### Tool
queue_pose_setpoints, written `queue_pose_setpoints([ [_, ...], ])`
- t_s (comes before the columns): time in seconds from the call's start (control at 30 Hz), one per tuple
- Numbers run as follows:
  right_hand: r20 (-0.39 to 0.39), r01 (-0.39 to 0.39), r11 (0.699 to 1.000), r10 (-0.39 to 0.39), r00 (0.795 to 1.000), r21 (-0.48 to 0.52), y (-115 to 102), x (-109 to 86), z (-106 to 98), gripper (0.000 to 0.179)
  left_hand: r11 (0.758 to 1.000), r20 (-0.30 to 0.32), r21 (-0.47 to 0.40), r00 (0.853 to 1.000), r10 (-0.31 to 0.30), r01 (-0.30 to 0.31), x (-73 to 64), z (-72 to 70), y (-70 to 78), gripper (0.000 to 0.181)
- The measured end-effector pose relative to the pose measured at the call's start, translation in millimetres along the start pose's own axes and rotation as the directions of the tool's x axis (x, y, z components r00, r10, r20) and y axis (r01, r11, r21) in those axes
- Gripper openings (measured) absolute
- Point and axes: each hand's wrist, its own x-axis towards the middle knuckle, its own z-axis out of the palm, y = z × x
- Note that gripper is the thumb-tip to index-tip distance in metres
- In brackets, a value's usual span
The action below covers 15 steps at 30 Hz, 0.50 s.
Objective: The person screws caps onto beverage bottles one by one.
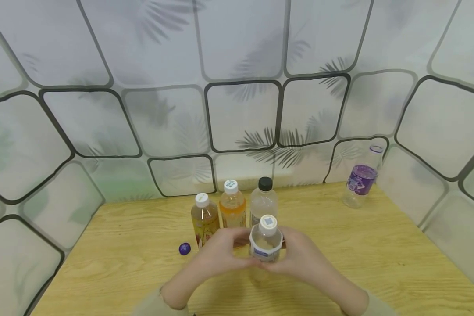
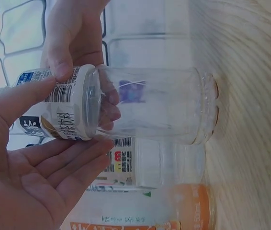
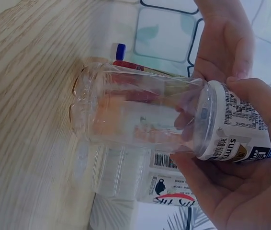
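Observation:
A clear plastic bottle (image 1: 265,245) with a white cap and a white label stands upright between both hands. My left hand (image 1: 225,253) holds its labelled upper part from the left, thumb on the near side. From the right, my right hand (image 1: 300,253) grips the same part, the two thumbs meeting in front. In the left wrist view, the bottle's lower half (image 2: 150,105) is see-through and looks empty. Its base is close to the wood; contact cannot be told. Right behind it is a black-capped bottle (image 1: 264,199).
An orange-banded bottle (image 1: 233,206) and a yellow-labelled bottle (image 1: 204,219) stand left of the black-capped one. A purple cap (image 1: 184,249) lies on the wooden table (image 1: 142,254). At the back right stands an uncapped purple-labelled bottle (image 1: 361,179). A patterned curtain (image 1: 244,118) encloses the table.

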Motion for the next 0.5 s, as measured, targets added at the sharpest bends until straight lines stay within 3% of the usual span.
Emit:
queue_pose_setpoints([
  [0.33, -0.009, -0.055, 0.998, 0.055, 0.998, -0.038, 13.0, -8.5, -16.4, 0.064, 0.999, -0.050, -0.010, 0.998, -0.034, 0.034, 9.3, 18.0, 6.8, 0.043],
  [0.5, -0.017, -0.081, 0.995, 0.081, 0.997, -0.052, 18.8, -12.5, -24.5, 0.066, 0.999, -0.086, 0.029, 0.995, -0.040, 0.043, 14.3, 26.4, 11.3, 0.036],
])
